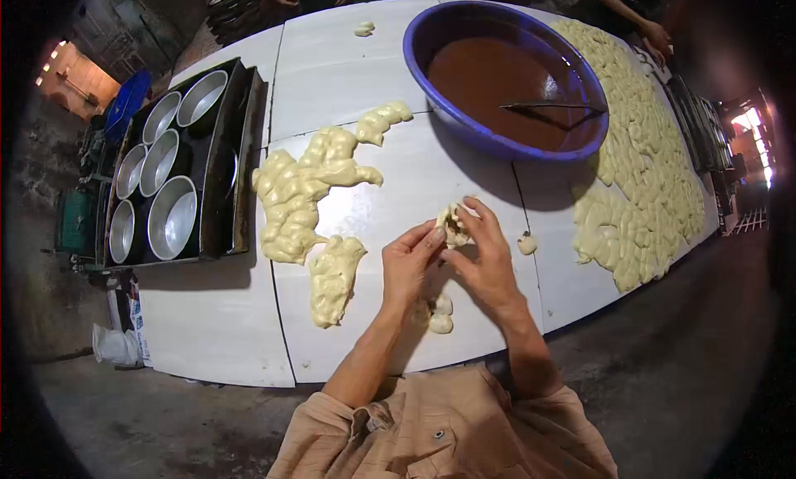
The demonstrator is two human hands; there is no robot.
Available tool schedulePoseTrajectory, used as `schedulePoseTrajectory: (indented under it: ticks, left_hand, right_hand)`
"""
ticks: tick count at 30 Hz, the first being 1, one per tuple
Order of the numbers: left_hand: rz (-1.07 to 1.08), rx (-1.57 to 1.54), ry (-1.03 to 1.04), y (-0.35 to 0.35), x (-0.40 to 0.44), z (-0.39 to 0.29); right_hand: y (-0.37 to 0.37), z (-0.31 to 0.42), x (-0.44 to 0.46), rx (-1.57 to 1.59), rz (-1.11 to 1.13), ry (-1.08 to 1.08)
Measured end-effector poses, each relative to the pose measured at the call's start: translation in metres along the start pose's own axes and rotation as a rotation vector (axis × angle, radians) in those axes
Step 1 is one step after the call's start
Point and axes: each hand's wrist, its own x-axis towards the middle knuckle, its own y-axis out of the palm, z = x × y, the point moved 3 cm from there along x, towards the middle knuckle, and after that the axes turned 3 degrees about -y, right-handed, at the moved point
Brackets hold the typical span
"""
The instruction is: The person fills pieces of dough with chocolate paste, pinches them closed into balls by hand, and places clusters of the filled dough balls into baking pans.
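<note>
A small piece of pale dough point(453, 224) with a dark brown filling in its middle is held between my two hands, above the white table point(398, 288). My left hand point(410, 262) pinches its left edge between thumb and fingers. On the other side, my right hand point(485, 259) curls its fingers around the piece. Several small round dough balls point(440, 315) lie below my hands, partly hidden by my left wrist. Another little ball point(526, 244) with a dark spot sits right of my right hand. Flattened pale dough point(303, 193) is spread to the left.
A blue basin point(497, 150) of brown filling, with a dark stirring tool point(551, 108) in it, stands at the back. A sheet of dough pieces point(638, 164) covers the right side. Round metal pans point(172, 218) stand in a black tray point(240, 181) at left. Other people's hands point(655, 40) show at the far edge.
</note>
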Motion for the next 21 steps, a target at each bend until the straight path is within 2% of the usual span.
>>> schedulePoseTrajectory:
  ticks: [4, 5, 8, 9, 12, 13, 16, 17, 21]
  left_hand:
    - [-0.073, 0.080, 0.134, -0.007, -0.006, 0.000]
    - [-0.069, 0.144, 0.220, -0.013, -0.001, 0.004]
    - [-0.073, 0.152, 0.195, -0.005, -0.009, -0.015]
    - [-0.023, 0.112, 0.176, -0.006, -0.008, -0.018]
    - [0.007, 0.275, 0.061, -0.007, -0.006, -0.037]
    - [0.020, 0.319, 0.052, -0.008, -0.006, -0.043]
    - [0.071, 0.345, -0.027, -0.013, -0.004, -0.051]
    - [0.088, 0.341, -0.014, -0.012, -0.007, -0.055]
    - [0.180, 0.372, 0.056, 0.000, -0.021, -0.056]
  right_hand:
    - [0.024, 0.000, -0.010, -0.036, -0.132, -0.040]
    - [0.028, 0.000, -0.012, -0.040, -0.162, -0.058]
    - [0.032, 0.002, -0.002, -0.064, -0.224, -0.078]
    - [0.034, -0.002, 0.002, 0.113, -0.224, 0.005]
    - [0.036, -0.010, 0.002, 0.709, -0.056, 0.475]
    - [0.034, -0.009, 0.001, 0.733, -0.030, 0.472]
    - [0.022, 0.004, -0.006, 0.689, 0.020, 0.278]
    - [0.015, 0.010, -0.006, 0.524, 0.083, 0.115]
    - [0.013, -0.005, -0.010, 0.534, -0.032, -0.016]
